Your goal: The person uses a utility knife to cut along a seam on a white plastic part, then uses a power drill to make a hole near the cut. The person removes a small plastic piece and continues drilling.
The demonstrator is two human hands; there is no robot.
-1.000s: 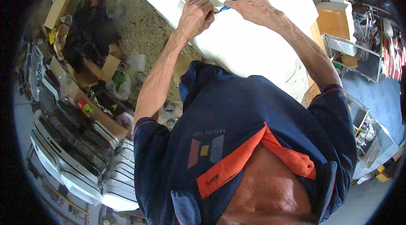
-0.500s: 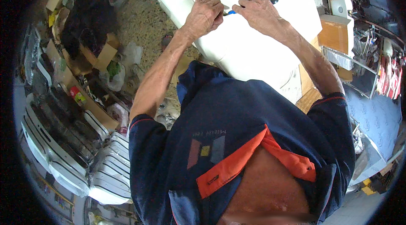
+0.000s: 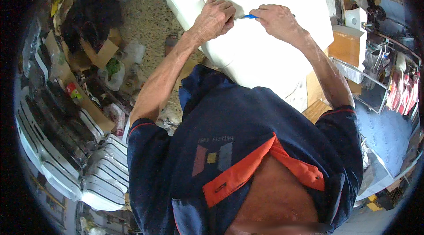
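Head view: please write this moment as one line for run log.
left hand: curled at white piece, anything held hidden | right hand: holds blue tool | tool end: toward left hand

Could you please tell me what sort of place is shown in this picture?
Probably a workshop: the right hand holds a slim blue tool over a large, smooth white piece; white panels with dark stripes and brown cardboard crowd the left.

Speckled floor (image 3: 146, 14), crumpled plastic (image 3: 136, 53), cardboard (image 3: 106, 53) on it
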